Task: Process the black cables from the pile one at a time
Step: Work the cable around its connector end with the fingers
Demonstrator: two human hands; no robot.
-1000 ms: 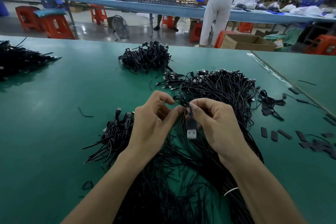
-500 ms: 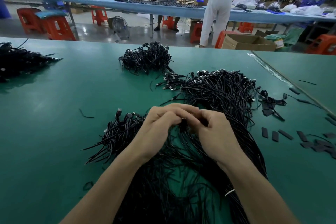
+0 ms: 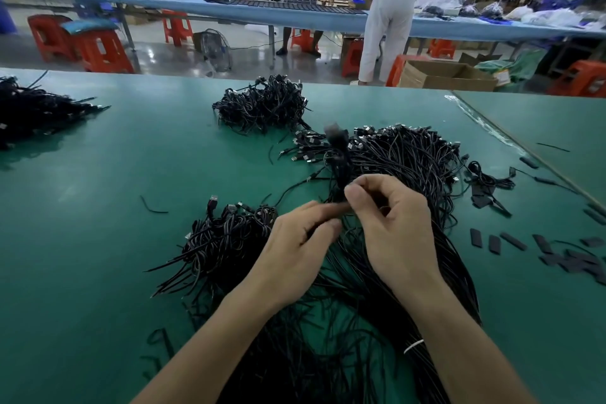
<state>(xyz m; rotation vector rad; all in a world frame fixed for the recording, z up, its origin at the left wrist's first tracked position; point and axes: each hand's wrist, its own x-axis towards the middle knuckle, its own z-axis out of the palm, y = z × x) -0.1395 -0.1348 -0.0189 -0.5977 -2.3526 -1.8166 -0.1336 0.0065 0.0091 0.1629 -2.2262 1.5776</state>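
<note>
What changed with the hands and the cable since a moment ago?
The plug end that hung below the right hand has flipped up: the black cable now sticks up, blurred, from its pinch. The left hand stays close beside. The cable piles stayed put.

Over the big pile of black cables [image 3: 410, 154] on the green surface [image 3: 131, 174], the right grip [image 3: 393, 226] pinches one blurred cable [image 3: 339, 157] standing upward. The left grip [image 3: 292, 249] sits just beside it, fingers blurred. Short black strips [image 3: 492, 243] lie to the right.
</note>
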